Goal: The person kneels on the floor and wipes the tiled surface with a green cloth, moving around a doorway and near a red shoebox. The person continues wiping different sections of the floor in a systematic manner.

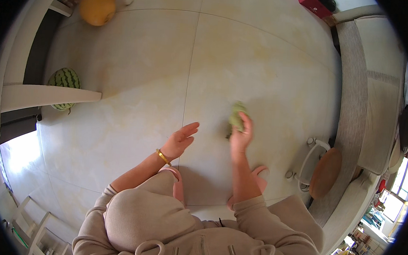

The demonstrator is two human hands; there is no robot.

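My right hand (pixel 242 138) grips a pale green object (pixel 238 113) just above the tiled floor (pixel 151 71). Blur hides what it is made of. At its lower end, a small dark bit (pixel 228 134) shows beside my fingers; I cannot tell if it belongs to the same object. Over the floor to the left, my left hand (pixel 178 142) is empty, its thumb apart from the extended fingers and a gold bangle on the wrist. Below the hands are my pink slippers (pixel 178 187).
A wooden-topped stool (pixel 325 173) lies tipped by the grey sofa (pixel 352 84) on the right. At left, a watermelon (pixel 65 78) sits behind a pale furniture leg (pixel 52 94). An orange round pumpkin-like thing (pixel 97 7) rests farther back. A red box (pixel 315 4) stands far right.
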